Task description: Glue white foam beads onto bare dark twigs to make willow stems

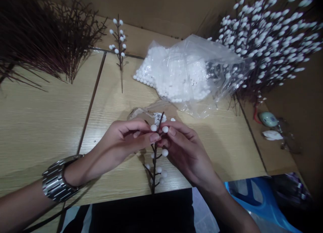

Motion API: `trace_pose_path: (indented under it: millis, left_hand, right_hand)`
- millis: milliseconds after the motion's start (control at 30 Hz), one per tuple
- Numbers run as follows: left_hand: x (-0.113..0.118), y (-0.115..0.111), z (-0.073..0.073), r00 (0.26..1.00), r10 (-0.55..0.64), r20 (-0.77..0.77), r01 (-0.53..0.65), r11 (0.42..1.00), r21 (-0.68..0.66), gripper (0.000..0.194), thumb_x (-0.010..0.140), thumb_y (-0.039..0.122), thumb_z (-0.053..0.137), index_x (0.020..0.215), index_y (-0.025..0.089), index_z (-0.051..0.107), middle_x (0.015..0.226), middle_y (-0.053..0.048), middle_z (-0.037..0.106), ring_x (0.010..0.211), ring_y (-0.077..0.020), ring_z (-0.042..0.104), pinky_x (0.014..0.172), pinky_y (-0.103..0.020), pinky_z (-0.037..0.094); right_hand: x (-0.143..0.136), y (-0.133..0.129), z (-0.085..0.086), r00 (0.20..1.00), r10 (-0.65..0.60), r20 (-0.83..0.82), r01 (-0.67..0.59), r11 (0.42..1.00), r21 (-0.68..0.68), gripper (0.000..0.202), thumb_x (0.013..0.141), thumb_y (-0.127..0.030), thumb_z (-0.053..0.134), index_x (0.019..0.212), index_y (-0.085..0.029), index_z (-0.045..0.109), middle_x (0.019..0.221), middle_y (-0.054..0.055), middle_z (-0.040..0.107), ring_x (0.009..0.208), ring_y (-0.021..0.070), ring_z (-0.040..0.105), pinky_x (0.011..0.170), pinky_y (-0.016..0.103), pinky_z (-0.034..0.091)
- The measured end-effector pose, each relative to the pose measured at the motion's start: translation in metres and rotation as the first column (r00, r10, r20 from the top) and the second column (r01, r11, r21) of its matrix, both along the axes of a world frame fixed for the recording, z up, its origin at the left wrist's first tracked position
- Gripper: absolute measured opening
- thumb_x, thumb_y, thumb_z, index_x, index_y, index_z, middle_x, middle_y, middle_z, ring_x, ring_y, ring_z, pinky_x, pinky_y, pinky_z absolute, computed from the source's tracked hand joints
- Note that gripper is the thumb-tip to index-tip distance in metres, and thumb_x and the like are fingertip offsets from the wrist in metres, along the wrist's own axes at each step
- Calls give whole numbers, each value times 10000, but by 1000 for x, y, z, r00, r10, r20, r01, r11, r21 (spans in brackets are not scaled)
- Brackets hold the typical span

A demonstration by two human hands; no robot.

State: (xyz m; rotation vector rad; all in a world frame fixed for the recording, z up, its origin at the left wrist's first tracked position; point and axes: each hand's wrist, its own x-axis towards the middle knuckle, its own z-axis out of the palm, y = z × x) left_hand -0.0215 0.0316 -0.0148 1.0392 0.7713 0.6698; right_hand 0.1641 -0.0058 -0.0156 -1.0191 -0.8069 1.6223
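Observation:
Between my hands stands a dark brown artificial berry branch [154,165], its lower end toward me at the table edge. White foam balls sit on several of its twigs; one white ball [165,152] is just below my fingers. My left hand [123,140] pinches the stem near the top with thumb and forefinger, a white ball [153,127] beside its fingertips. My right hand [193,152] has thumb and forefinger closed on another white ball [165,129] at the stem's right. Whether that ball is fixed on a twig, I cannot tell.
A clear plastic bag [176,71] of white balls lies ahead. Bare brown branches [50,38] are heaped at far left, berry branches [267,41] at far right. One berry branch [119,48] lies behind. Behind my fingers is a white clump [159,118]. A blue stool [264,199] stands lower right.

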Motion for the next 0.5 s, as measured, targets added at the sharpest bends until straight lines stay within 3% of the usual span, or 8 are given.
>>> trace_pose_path:
  millis: [200, 500]
  left_hand:
    - [0, 0, -3, 1000, 23, -4, -22, 998, 63, 65, 901, 271, 729, 901, 231, 780, 900, 1, 749, 852, -131, 697, 746, -196, 554]
    - [0, -2, -5, 997, 56, -61, -47, 988, 149, 91, 916, 300, 711, 893, 235, 771, 868, 17, 734, 810, -108, 660, 697, -169, 515]
  right_hand:
    - [-2, -5, -1, 995, -71, 76, 63, 993, 103, 104, 894, -287, 726, 983, -305, 776, 988, 4, 752, 745, 126, 706, 735, 310, 649]
    - [-6, -9, 3, 978, -135, 158, 107, 979, 172, 144, 916, -211, 697, 1010, -279, 782, 1004, 8, 752, 804, 117, 731, 677, 225, 655]
